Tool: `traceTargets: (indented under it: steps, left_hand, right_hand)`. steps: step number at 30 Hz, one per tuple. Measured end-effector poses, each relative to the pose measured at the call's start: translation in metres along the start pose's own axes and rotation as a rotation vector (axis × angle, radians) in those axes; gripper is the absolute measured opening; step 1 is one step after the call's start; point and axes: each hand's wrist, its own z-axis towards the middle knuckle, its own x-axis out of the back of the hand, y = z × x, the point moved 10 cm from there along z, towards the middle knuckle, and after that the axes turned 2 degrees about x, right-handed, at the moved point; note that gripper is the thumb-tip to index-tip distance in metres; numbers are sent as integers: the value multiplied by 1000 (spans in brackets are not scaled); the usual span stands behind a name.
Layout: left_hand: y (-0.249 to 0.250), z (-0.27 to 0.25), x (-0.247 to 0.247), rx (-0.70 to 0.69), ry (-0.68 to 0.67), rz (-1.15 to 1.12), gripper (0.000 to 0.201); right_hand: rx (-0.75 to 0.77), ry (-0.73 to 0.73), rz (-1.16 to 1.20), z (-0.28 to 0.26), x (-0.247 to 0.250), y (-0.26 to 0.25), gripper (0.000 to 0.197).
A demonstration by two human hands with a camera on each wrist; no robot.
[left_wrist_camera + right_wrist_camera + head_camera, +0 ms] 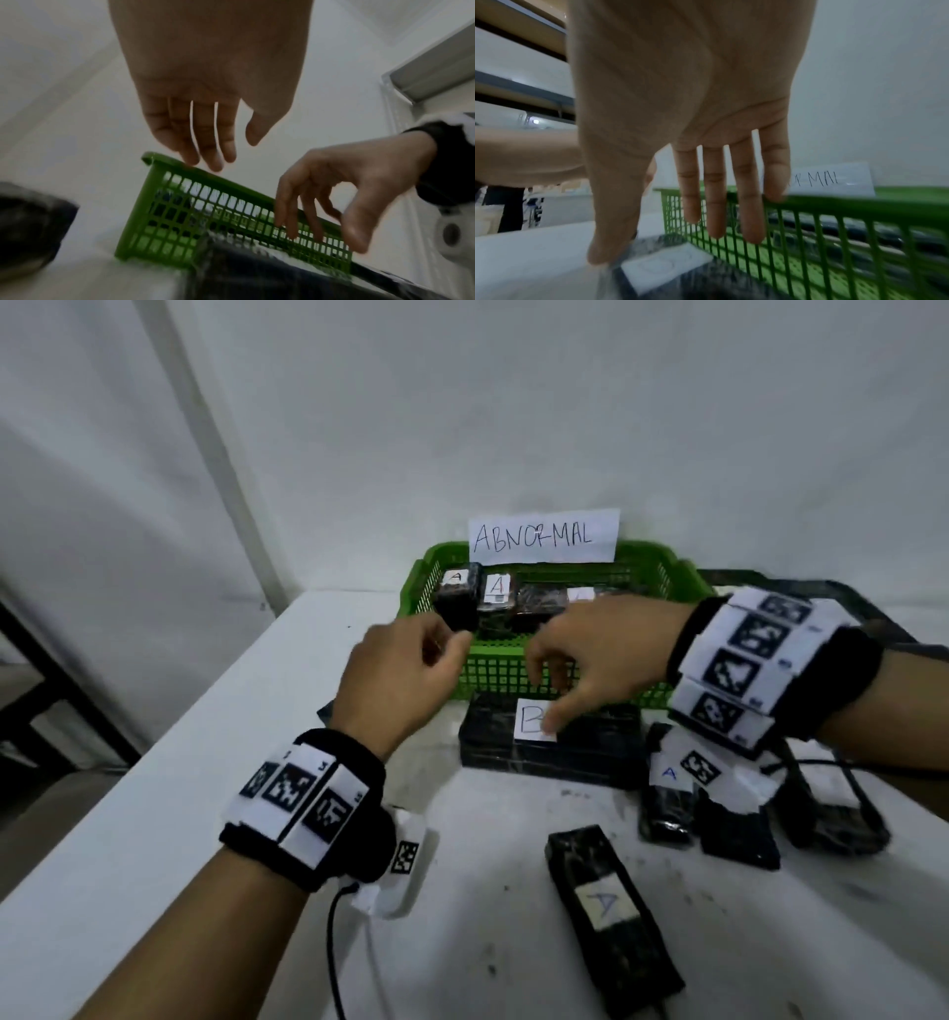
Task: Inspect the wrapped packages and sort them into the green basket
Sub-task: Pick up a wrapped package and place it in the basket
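A green basket stands at the back of the white table under a paper sign reading ABNORMAL. Several black wrapped packages labelled A lie inside it. A flat black package with a white B label lies just in front of the basket. My right hand hangs over it with fingers extended, and the thumb touches it beside the label. My left hand hovers empty, fingers relaxed, at the basket's front left corner.
A long package labelled A lies near the front of the table. Several more black packages lie at the right under my right wrist. A dark tray sits behind the basket at the right. A wall runs behind the table.
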Motion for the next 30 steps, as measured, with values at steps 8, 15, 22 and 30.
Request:
traceTargets:
  steps: [8, 15, 22, 30]
  left_hand:
    - [-15, -5, -37, 152, -199, -60, 26]
    - [-39, -45, -75, 299, -519, -46, 41]
    - [-35, -65, -35, 429, -307, -741, 27]
    - [19, -35, 3, 247, -192, -1215, 23]
  right_hand:
    - [-212, -143, 83, -11, -58, 22, 84]
    - [-301, -46, 361, -27, -67, 24, 94]
    - [-168, 474, 518, -67, -16, 2, 82]
    - [-134, 872, 1499, -93, 6, 38, 55]
